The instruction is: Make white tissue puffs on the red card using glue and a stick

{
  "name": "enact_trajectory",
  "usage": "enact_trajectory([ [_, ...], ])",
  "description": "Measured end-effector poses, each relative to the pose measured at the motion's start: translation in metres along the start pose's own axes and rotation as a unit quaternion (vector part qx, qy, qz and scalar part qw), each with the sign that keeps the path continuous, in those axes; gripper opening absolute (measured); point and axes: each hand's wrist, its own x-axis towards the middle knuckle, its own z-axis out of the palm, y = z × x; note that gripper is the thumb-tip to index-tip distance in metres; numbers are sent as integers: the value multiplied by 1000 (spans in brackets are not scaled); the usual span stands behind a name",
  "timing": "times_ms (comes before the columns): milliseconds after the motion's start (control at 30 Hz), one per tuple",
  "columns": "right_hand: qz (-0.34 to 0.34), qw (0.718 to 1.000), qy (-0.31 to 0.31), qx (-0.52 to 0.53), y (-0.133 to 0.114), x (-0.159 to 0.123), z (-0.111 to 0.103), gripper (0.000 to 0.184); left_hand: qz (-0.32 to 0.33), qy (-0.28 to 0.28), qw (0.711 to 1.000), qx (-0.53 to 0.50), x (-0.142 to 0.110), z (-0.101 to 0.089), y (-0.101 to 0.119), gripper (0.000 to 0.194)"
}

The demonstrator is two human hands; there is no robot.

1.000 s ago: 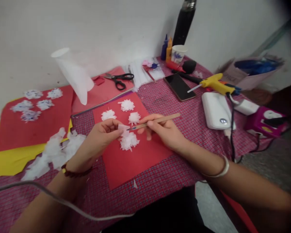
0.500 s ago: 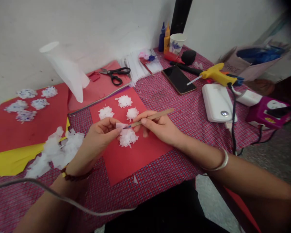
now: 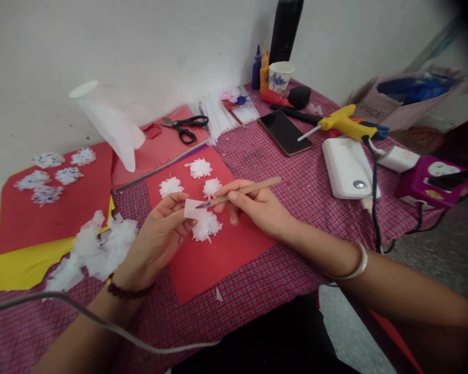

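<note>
My left hand [image 3: 158, 236] pinches a small white piece of thin paper [image 3: 192, 209] between thumb and fingers. In my right hand [image 3: 253, 208] is a slim wooden stick [image 3: 263, 185], its dark bluish tip lying against the paper or just over it; contact is hard to tell. Beneath both hands lies a red sheet [image 3: 214, 272] bearing several white ruffled paper puffs. One white puff [image 3: 206, 227] sits just below the held paper, and another puff [image 3: 212, 187] is close to my right fingertips.
At left, blue-speckled puffs [image 3: 48, 193] rest on another red sheet [image 3: 50, 228], near loose white scraps [image 3: 109, 241]. Black-handled scissors [image 3: 187, 127], a phone [image 3: 284, 132], a yellow glue gun [image 3: 343, 122] and a white power bank [image 3: 349, 169] lie beyond. A cable [image 3: 101, 324] crosses the front.
The paper in my left hand now shows more of its face, with the left fingers drawn slightly back. The stick's tip stays at the paper. The view has shifted a little.
</note>
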Motion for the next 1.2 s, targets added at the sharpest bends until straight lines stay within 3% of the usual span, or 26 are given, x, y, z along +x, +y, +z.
enact_trajectory([
  [100, -4, 1000, -6, 21, 1, 0, 1, 20, -41, 10, 999, -25, -1, 1, -3, 22],
  [200, -2, 999, -17, 34, 1, 0, 2, 18, -34, 16, 999, -7, -4, 5, -3, 16],
  [500, 4, 1000, 16, -9, -1, 0, 11, 33, 110, 32, 983, 147, -19, 9, -8, 9],
  [600, -14, 999, 19, -36, -1, 1, 13, 42, 185, 23, 948, 260, -24, 8, -7, 12],
  [700, -6, 1000, 2, -3, -1, 2, 12, 24, 240, 20, 913, 329, -24, 6, -4, 14],
  [867, 5, 997, -54, 60, -3, 3, 8, 12, 87, -5, 972, 218, -16, 5, 2, 9],
  [967, 36, 996, -25, 79, -1, 4, 8, 16, 92, -17, 965, 244, -18, 6, 2, 8],
  [1033, 79, 990, -9, 117, 2, 6, 6, 25, 163, -29, 927, 337, -19, 4, 0, 15],
  [1067, 107, 984, -7, 142, 4, 8, 5, 29, 211, -44, 893, 396, -20, 2, -1, 23],
  [1133, 159, 969, -1, 189, 6, 10, 0, 34, 305, -96, 803, 503, -18, -4, -6, 42],
  [1200, 188, 959, 11, 214, 7, 11, -6, 34, 357, -150, 718, 579, -14, -10, -12, 55],
])
